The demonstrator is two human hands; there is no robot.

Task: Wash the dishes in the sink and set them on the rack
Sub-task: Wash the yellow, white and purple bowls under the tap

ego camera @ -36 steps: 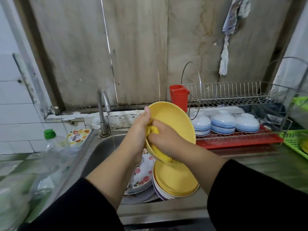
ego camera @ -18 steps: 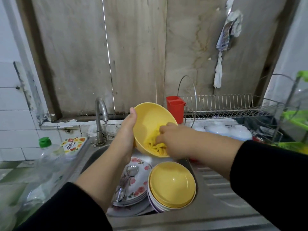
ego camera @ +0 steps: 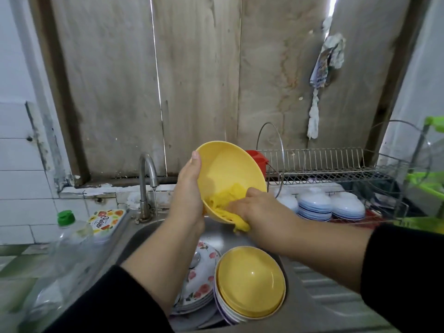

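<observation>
Held bowl: the yellow bowl is raised above the sink, tipped so its open mouth faces the person and slightly rightward.
Left hand: the left hand grips the bowl's left rim, thumb up along the edge, fingers hidden behind.
Right hand: the right hand clutches a yellow scrubbing cloth against the bowl's lower inside wall.
Key relation: the rack lies to the right of the bowl, nearer the right hand; rinsing at the tap, to its left, likely comes first.
Waiting dishes: a stack of bowls and floral plates sit in the sink.
</observation>
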